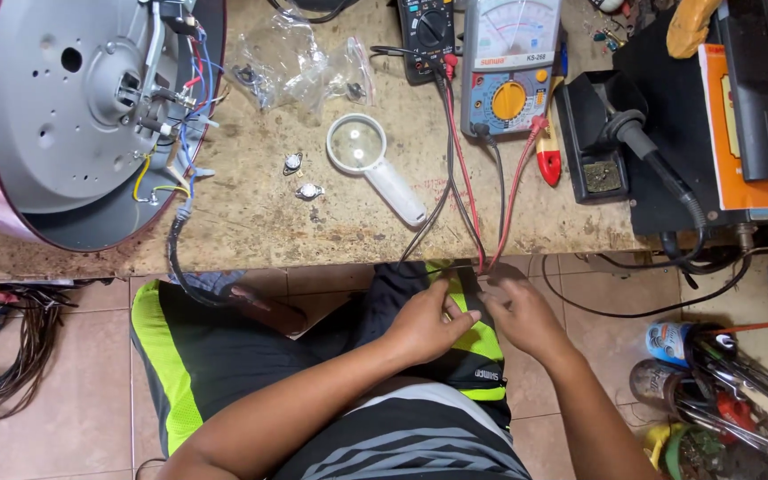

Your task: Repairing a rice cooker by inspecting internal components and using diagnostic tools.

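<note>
Two hands were held together over the lap, left hand (424,322) and right hand (519,311) pinching a small dark part (471,293) for probing, below the meter (508,67) at 12 o'clock.

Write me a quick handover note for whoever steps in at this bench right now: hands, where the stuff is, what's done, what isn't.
Left hand and right hand meet below the bench edge, both pinching a small dark part where the red and black test leads end.
The leads run up to the two meters.
The appliance lies on its side, base open, wiring exposed.
Two small round parts lie loose beside the magnifying glass.
Nothing is refitted; the soldering iron sits in its stand.
</note>
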